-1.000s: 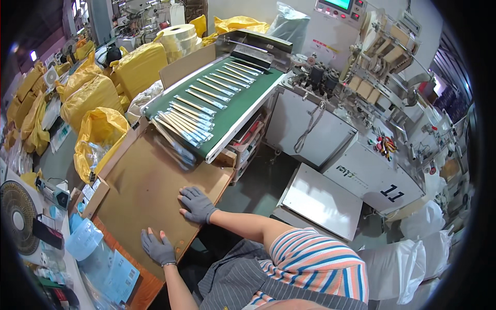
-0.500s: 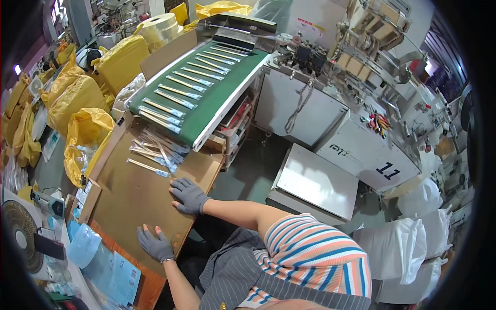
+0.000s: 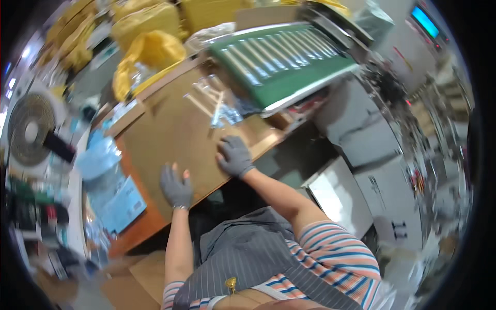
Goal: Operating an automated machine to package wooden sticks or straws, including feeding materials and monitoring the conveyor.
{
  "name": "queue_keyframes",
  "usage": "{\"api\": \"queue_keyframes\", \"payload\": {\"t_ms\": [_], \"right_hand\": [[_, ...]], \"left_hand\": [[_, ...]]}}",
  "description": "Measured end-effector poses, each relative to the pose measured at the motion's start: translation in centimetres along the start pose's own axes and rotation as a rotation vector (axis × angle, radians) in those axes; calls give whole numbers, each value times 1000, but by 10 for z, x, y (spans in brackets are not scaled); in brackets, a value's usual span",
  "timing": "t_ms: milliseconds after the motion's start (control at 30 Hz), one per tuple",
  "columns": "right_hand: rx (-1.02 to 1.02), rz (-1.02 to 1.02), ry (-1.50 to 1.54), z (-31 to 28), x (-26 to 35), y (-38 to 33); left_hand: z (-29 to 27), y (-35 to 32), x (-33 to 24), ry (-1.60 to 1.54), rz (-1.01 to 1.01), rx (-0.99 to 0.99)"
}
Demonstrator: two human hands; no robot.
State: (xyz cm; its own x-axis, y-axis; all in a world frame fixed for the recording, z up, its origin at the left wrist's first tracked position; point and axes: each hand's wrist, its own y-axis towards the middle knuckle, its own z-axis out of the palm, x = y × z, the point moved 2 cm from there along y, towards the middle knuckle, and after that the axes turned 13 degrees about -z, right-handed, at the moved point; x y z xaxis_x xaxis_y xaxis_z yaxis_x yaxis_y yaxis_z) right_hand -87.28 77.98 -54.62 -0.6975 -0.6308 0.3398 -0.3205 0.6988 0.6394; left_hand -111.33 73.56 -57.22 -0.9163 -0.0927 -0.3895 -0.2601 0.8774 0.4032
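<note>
My left hand (image 3: 175,187), in a grey glove with bare fingertips, rests on the brown tabletop (image 3: 160,124) with its fingers apart, holding nothing. Further right my right hand (image 3: 235,156), gloved the same way, lies near the table's edge, fingers spread and nothing in it. Just beyond that hand is a loose pile of thin wooden sticks in clear and blue wrappers (image 3: 205,104), which look like chopsticks. More wrapped sticks (image 3: 268,51) lie in a row on the green conveyor belt (image 3: 305,75) at the table's far end. Motion blurs the picture.
A cardboard strip (image 3: 124,119) edges the table's far left side, with an open yellow sack (image 3: 120,77) behind it. Blue plastic packaging (image 3: 121,206) lies on the left, near a fan (image 3: 32,129). Grey machine cabinets (image 3: 356,121) and a low white box (image 3: 338,199) stand right.
The view has swung to the left, so the table and belt sit further right. Both hands stay open on the tabletop; the belt's row of sticks is now blurred.
</note>
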Motion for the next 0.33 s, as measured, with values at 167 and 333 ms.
{"api": "queue_keyframes", "payload": {"t_ms": [167, 333], "right_hand": [[-42, -120, -32, 1, 11, 46], [316, 445, -185, 28, -84, 148]], "left_hand": [[-10, 4, -6, -17, -67, 57], [-14, 8, -5, -36, -84, 87]]}}
